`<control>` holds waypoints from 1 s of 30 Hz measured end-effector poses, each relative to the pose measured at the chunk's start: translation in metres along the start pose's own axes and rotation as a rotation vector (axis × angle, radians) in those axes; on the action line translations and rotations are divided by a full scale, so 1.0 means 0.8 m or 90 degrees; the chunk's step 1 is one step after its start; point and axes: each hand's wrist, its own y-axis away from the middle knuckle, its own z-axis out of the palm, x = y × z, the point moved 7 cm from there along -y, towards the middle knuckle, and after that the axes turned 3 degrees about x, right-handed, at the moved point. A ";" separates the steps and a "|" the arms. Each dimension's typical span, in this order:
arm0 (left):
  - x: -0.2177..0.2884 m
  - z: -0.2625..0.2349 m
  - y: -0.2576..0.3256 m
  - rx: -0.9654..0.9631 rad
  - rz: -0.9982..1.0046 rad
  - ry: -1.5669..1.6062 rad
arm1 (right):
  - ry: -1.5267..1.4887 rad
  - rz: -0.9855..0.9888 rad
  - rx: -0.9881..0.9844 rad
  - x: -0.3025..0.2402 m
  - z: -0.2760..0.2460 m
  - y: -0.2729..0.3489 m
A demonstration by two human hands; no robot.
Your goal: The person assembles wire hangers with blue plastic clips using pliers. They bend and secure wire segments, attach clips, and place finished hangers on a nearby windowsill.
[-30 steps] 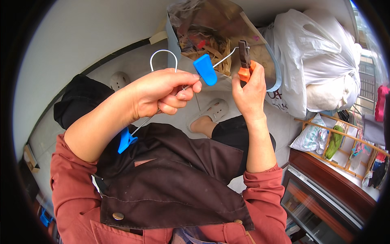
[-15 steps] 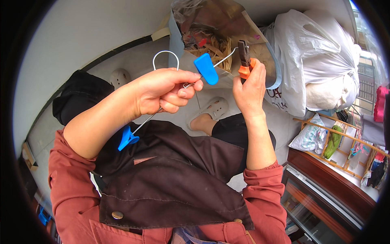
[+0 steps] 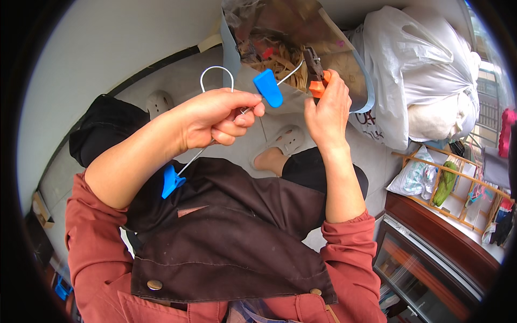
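My left hand (image 3: 223,116) is closed around the middle of a wire clip hanger (image 3: 217,68), its white hook loop standing above the fist. One blue clip (image 3: 268,89) sits beside my thumb and index fingertip. The other blue clip (image 3: 172,181) hangs at the lower left end of the wire, over my dark apron. From the upper clip a bare bit of wire runs up to the right, its bent tip at the jaws of the pliers (image 3: 313,63). Wrapped around their orange handles is my right hand (image 3: 329,110). Whether the jaws grip the wire tip I cannot tell.
Beyond my hands stands an open bag (image 3: 362,81) with dry husk-like scraps inside. A stuffed white plastic bag (image 3: 401,70) is to its right. A wooden rack (image 3: 458,173) with a green vegetable lies on a red-brown cabinet (image 3: 431,237) at the right.
The pliers have shifted slightly left and tilted more, jaws leaning left. The hanger has moved slightly left with my left hand. Both hands keep their hold.
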 end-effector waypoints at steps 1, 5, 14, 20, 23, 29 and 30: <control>-0.002 0.001 -0.001 -0.002 -0.005 -0.003 | -0.007 0.008 -0.012 0.000 0.002 0.000; 0.003 0.001 -0.001 0.019 0.031 -0.042 | -0.099 0.058 -0.013 0.002 0.002 0.000; 0.020 -0.059 -0.018 0.274 0.179 -0.328 | -0.169 0.140 -0.135 -0.003 0.011 0.030; -0.003 -0.086 -0.025 0.263 0.093 -0.404 | -0.242 0.195 -0.256 -0.026 0.009 0.054; -0.007 -0.104 -0.027 0.244 0.089 -0.430 | -0.286 0.228 -0.337 -0.035 0.007 0.070; -0.005 -0.118 -0.040 0.180 0.143 -0.458 | -0.873 0.418 -0.647 -0.108 0.004 0.135; -0.007 -0.113 -0.041 0.137 0.148 -0.447 | -1.092 0.506 -0.752 -0.144 -0.002 0.152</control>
